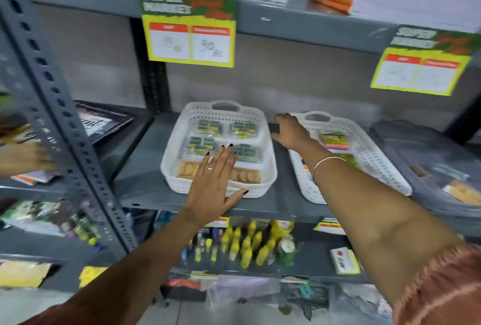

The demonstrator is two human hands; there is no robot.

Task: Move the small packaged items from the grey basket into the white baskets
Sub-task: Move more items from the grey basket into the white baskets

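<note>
Two white baskets stand on the grey shelf. The left white basket (173, 147) holds blue-and-yellow packets (209, 126) and a tan pack (246, 175) along its front. My left hand (212, 184) hovers flat over that front edge with its fingers spread and nothing in it. My right hand (290, 132) reaches into the gap between the two baskets, fingers curled on a small dark item (274, 126). The right white basket (374, 152) holds colourful packs (335, 141), partly hidden by my forearm. The grey basket (416, 147) sits at the far right with blurred packets inside.
Price signs (189, 30) hang from the upper shelf's edge, which carries paper stacks. Yellow bottles (246, 245) fill the shelf below. A slotted grey upright (56, 105) stands at the left, with another person's hand (24, 159) beside it.
</note>
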